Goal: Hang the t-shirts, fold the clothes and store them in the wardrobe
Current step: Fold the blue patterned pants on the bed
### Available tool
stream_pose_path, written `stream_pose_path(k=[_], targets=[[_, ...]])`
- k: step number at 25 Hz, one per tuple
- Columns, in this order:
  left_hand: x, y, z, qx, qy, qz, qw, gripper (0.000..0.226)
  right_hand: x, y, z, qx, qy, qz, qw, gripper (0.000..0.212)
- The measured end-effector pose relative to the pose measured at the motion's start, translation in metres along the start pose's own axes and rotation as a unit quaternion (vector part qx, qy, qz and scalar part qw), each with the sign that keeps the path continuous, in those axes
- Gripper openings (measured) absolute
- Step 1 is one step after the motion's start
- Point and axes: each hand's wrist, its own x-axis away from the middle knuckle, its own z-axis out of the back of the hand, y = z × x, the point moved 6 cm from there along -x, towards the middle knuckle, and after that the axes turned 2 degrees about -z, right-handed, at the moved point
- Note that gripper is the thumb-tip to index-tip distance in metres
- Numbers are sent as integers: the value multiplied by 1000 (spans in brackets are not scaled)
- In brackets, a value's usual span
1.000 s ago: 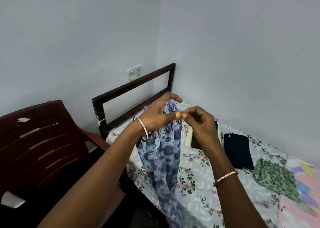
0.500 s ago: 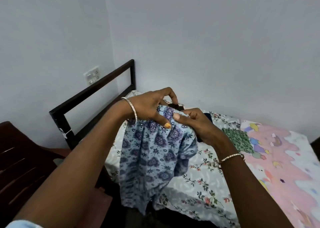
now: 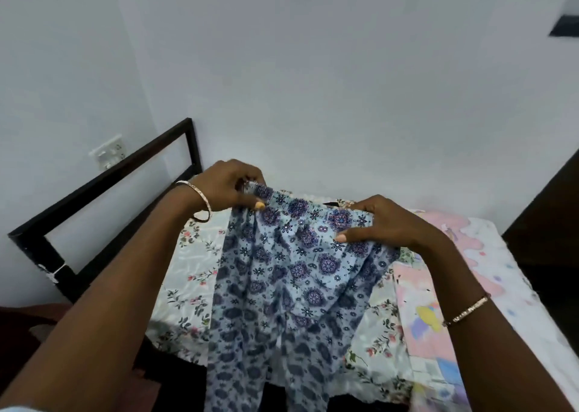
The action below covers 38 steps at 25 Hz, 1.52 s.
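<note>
Garment (image 3: 291, 273) pinched by left hand (image 3: 228, 187) and right hand (image 3: 387, 223), hem cut off

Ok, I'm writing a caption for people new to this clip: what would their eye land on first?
The blue print garment, held up in the middle of the view and hanging down in front of the bed. The left hand pinches one end of its gathered top edge and the right hand the other. Behind lie the floral bedsheet, a pink blanket at right and the black bed frame at left.
</note>
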Motion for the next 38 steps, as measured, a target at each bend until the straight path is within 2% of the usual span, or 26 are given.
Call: stream_pose_path(k=[3, 5, 8, 13, 15, 18, 21, 23, 27, 31, 33, 34, 35, 37, 38], targets=[[-18, 20, -11, 138, 89, 4, 986, 33, 16, 39, 41, -43, 46, -26, 998, 67], [-32, 35, -22, 179, 100, -7, 979, 32, 30, 59, 70, -109, 61, -16, 992, 54], [-54, 56, -33, 154, 116, -21, 981, 20, 55, 75, 106, -178, 27, 33, 983, 48], [-91, 98, -45, 64, 141, -19, 988, 11, 74, 112, 142, -126, 12, 23, 992, 22], [-103, 113, -50, 52, 140, -14, 989, 14, 80, 127, 159, -73, 28, 7, 997, 37], [-115, 122, -62, 101, 101, 1, 990, 17, 89, 142, 183, -12, 108, 1, 994, 61], [-128, 126, -76, 181, 58, 13, 982, 39, 98, 155, 200, -2, 166, 22, 986, 59], [-137, 126, -81, 219, 65, 16, 973, 55, 95, 169, 206, -47, 183, 20, 982, 54], [-155, 132, -85, 255, 65, 2, 965, 36, 83, 193, 215, -220, 200, 24, 955, 40], [-184, 118, -85, 192, 73, 25, 978, 35, 66, 197, 223, -264, 181, -2, 947, 55], [-193, 113, -87, 201, 76, 19, 976, 48, 58, 199, 228, -279, 160, 3, 947, 58], [-196, 110, -90, 258, 72, 8, 963, 46, 54, 201, 233, -305, 157, 11, 939, 57], [-199, 106, -96, 357, 53, 3, 933, 38, 50, 202, 235, -341, 153, 24, 927, 54], [-208, 101, -114, 575, -18, 13, 818, 33, 38, 199, 232, -416, 126, 56, 899, 44], [-218, 94, -124, 619, -28, 33, 784, 40, 31, 196, 226, -446, 108, 63, 886, 41]])
